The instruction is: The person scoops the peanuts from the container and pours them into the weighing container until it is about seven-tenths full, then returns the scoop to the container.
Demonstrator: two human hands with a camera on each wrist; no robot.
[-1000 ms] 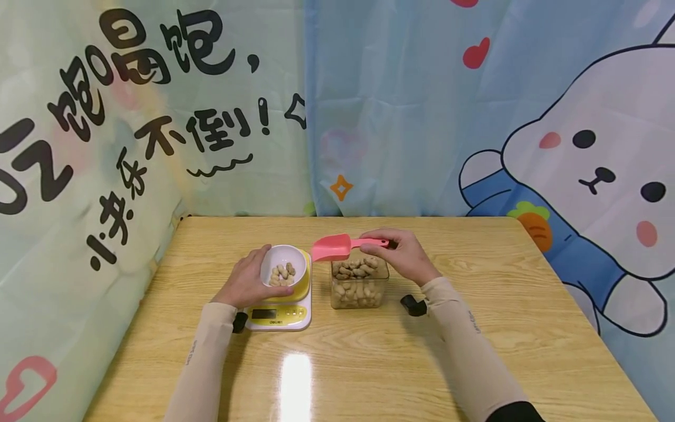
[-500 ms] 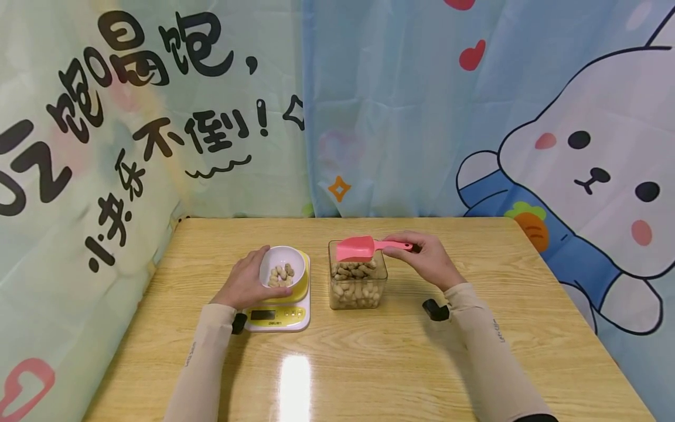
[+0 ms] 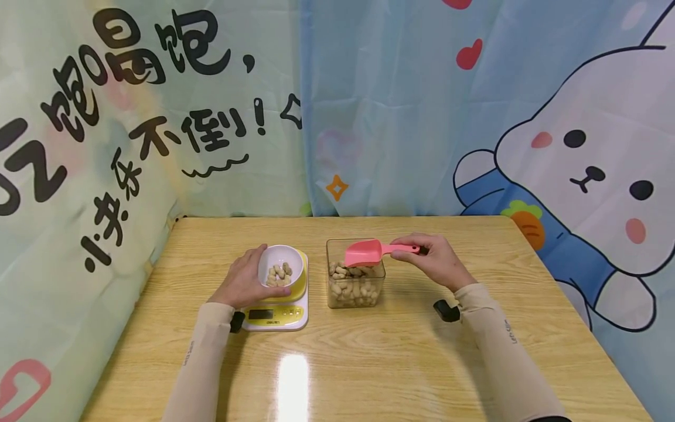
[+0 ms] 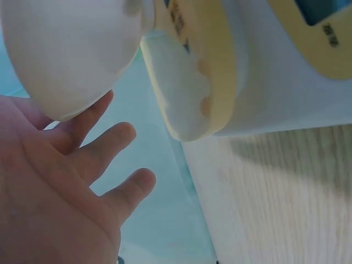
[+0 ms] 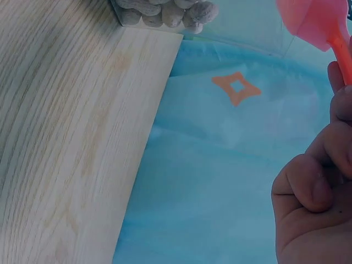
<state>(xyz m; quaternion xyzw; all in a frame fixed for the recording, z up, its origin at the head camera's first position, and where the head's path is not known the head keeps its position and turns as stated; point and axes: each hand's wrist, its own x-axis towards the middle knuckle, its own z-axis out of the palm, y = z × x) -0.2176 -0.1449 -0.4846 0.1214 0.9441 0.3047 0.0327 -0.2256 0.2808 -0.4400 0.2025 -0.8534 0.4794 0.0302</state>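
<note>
My left hand (image 3: 245,278) holds a white bowl (image 3: 287,253) between its thumb and fingers, over a yellow-and-white kitchen scale (image 3: 300,319). In the left wrist view the bowl (image 4: 71,55) overhangs the spread fingers (image 4: 118,137). Several peanuts (image 3: 278,274) in their shells lie in the bowl. With thumb and fingers, my right hand (image 3: 435,261) grips a pink scoop (image 3: 364,253) by its handle. The scoop's head is over the clear square container (image 3: 329,252), which holds many more peanuts (image 3: 354,290). In the right wrist view, the curled fingers (image 5: 316,181) sit below the scoop (image 5: 316,19).
The wooden table (image 3: 369,369) runs out to a printed curtain (image 3: 395,117) at the back and left. The container stands just right of the scale, a narrow gap apart. The scale's display (image 3: 261,315) faces the near side.
My right hand has moved the scoop rightward from between the bowl and the container to over the container, then lowered it a little. The left hand and bowl have stayed in place.
</note>
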